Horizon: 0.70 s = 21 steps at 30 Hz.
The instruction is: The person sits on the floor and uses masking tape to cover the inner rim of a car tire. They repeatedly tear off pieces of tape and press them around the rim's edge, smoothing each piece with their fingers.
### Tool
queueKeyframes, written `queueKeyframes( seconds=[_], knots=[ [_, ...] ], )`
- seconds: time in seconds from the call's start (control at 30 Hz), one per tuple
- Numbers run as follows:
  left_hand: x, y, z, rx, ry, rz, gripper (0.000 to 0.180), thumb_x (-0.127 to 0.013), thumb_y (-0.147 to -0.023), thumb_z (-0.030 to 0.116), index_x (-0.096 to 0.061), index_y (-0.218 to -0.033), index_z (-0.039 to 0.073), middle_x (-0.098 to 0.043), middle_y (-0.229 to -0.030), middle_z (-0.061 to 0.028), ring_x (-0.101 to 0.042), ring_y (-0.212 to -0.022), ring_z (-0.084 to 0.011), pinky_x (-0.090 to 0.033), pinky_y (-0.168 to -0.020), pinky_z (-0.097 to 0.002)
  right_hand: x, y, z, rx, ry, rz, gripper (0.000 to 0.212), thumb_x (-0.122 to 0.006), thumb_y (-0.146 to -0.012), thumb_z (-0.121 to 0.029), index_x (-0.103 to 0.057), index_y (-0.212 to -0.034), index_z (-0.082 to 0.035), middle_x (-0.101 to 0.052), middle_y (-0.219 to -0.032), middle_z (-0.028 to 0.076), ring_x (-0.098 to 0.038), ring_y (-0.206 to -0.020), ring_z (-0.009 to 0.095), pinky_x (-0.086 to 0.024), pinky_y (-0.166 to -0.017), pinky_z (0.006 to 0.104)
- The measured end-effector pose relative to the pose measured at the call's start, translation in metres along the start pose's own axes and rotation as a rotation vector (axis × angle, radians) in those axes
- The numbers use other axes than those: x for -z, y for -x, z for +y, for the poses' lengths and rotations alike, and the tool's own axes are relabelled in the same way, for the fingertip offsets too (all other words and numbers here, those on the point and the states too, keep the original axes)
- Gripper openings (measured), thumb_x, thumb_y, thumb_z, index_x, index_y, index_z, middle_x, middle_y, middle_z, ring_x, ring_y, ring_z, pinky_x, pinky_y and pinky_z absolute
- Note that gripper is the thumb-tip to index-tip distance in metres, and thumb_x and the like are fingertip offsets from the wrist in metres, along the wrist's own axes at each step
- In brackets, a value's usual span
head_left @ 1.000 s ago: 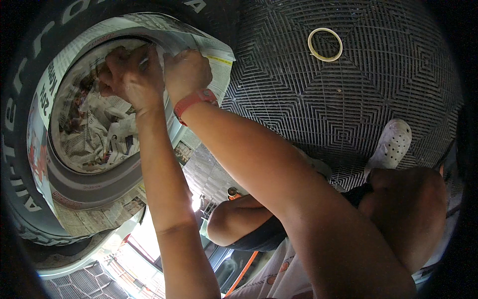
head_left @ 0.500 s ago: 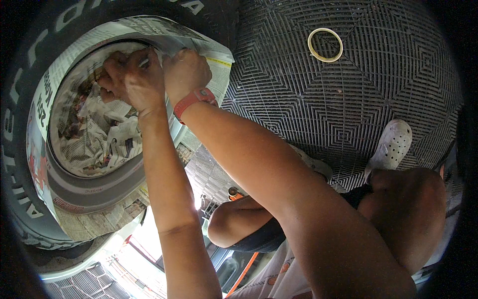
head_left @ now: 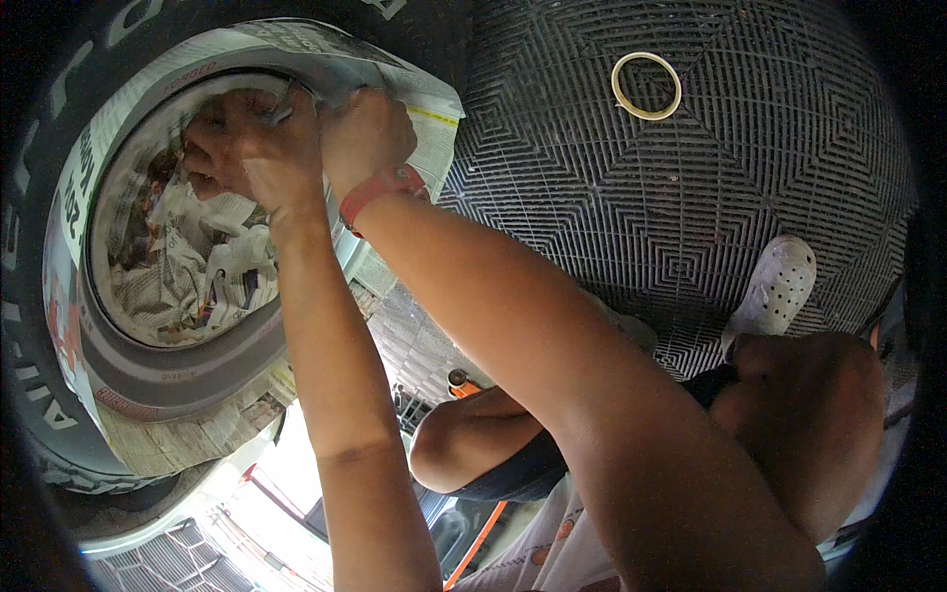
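A large black tyre (head_left: 37,286) with raised white lettering stands at the left. Newspaper sheets (head_left: 69,232) are tucked round its grey rim (head_left: 148,370), and crumpled newspaper (head_left: 182,281) fills the round middle. Over the upper right of that middle is my left hand (head_left: 252,153), its fingers curled and slightly blurred. A small pale spot shows by its thumb; I cannot tell what it is. Right beside it my right hand (head_left: 370,133), with a red watch (head_left: 385,197) on the wrist, is closed at the newspaper along the rim's right side. Whatever its fingers grip is hidden.
A roll of masking tape (head_left: 646,87) lies on the dark grey ribbed floor tiles (head_left: 552,148) to the right. My pale clog (head_left: 779,281) and bent knee are at the lower right. An orange-and-black object (head_left: 461,385) sits near my other knee.
The wheel sits slightly further left and higher in the picture. Both hands stay close together at the same part of the rim, with the left fingers shifted a little and more blurred.
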<state>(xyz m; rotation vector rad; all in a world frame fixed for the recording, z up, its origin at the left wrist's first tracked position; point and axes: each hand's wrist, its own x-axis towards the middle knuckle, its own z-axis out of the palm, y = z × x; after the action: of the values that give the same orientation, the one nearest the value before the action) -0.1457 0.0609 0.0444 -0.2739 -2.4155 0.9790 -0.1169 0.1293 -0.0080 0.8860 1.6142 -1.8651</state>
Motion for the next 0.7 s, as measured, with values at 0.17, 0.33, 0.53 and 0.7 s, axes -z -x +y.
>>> queueKeyframes(
  seconds=[0.17,0.33,0.53,0.7],
  knots=[
    [0.001,-0.001,0.002,0.022,0.04,0.007,0.02,-0.083,-0.074,0.036,-0.073,-0.086,0.025,-0.06,-0.106,-0.0116,-0.056,-0.1,-0.0421,-0.039,-0.083,-0.0568,-0.008,-0.004,0.007,0.031,-0.062,0.093,0.028,-0.078,-0.083,-0.032,-0.08,-0.083,-0.004,-0.077,-0.091,0.025,-0.075,-0.09,0.047,-0.061,-0.083,0.0548],
    [0.018,-0.004,-0.037,-0.276,0.108,0.007,0.027,-0.075,-0.082,0.025,-0.078,-0.109,0.028,-0.068,-0.126,-0.0002,-0.061,-0.118,-0.0327,-0.041,-0.094,-0.0547,-0.007,-0.006,0.009,0.024,-0.017,0.001,0.031,-0.079,-0.086,-0.036,-0.08,-0.086,-0.005,-0.077,-0.092,0.024,-0.075,-0.093,0.046,-0.06,-0.085,0.054],
    [0.038,-0.027,-0.034,-0.671,0.034,-0.297,0.049,-0.075,-0.086,0.021,-0.072,-0.135,0.023,-0.066,-0.14,0.0074,-0.058,-0.133,-0.0198,-0.035,-0.115,-0.0501,-0.006,-0.009,0.014,0.06,-0.016,0.011,0.03,-0.079,-0.087,-0.037,-0.081,-0.09,-0.007,-0.079,-0.094,0.022,-0.075,-0.092,0.045,-0.059,-0.085,0.0529],
    [0.031,-0.036,-0.049,-0.77,0.023,-0.333,0.045,-0.076,-0.088,0.024,-0.073,-0.132,0.022,-0.064,-0.141,0.0059,-0.057,-0.132,-0.0185,-0.036,-0.114,-0.0505,-0.005,0.008,0.024,0.143,-0.086,0.056,0.025,-0.077,-0.089,-0.033,-0.08,-0.095,-0.009,-0.078,-0.093,0.023,-0.075,-0.091,0.044,-0.059,-0.084,0.0521]
  ],
)
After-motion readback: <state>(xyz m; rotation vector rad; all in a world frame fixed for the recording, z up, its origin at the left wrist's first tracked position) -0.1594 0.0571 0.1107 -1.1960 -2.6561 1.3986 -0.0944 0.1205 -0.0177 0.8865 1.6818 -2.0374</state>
